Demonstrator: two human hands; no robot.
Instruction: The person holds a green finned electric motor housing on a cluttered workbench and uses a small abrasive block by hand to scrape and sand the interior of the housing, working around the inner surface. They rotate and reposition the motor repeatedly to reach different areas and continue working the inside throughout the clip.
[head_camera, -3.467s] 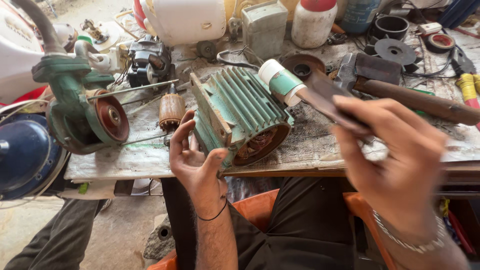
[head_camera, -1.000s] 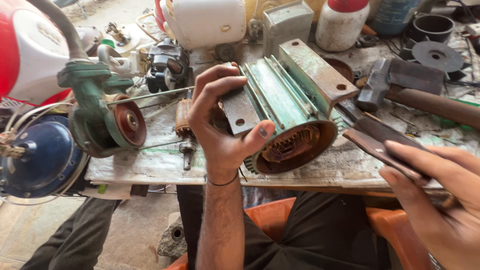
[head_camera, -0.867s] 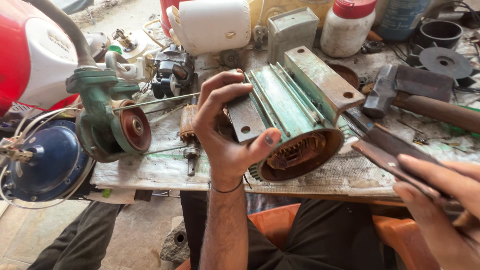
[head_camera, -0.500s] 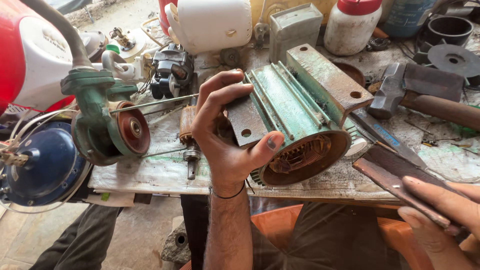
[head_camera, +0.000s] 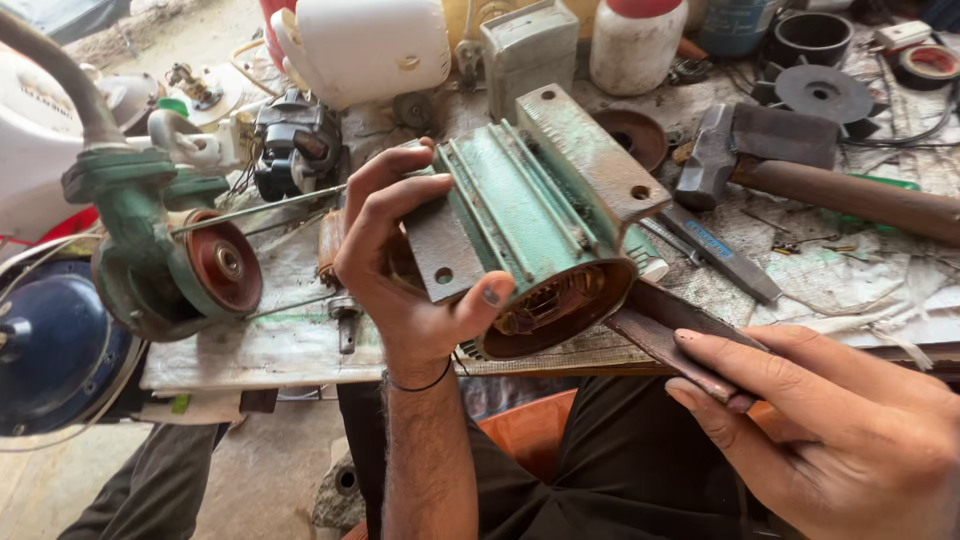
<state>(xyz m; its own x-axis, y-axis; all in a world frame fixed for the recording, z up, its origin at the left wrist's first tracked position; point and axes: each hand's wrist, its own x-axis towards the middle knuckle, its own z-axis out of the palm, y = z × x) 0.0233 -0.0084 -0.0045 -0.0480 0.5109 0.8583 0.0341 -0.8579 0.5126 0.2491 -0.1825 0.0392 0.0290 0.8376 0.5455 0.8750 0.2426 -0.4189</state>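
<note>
My left hand grips a green finned motor housing by its mounting foot, tilted so the open round end faces me and copper windings show inside. My right hand holds a flat, dark, rusty metal bar whose tip reaches under the housing's open end. Both are above the front edge of a cluttered workbench.
A green pump body with a red-brown disc stands left, beside a blue round casing. A hammer, a flat file, white plastic containers, a grey box and black discs lie behind.
My left hand turned the housing over, tipped its open end toward me and lifted it closer. My right hand moved the metal bar in toward the opening.
</note>
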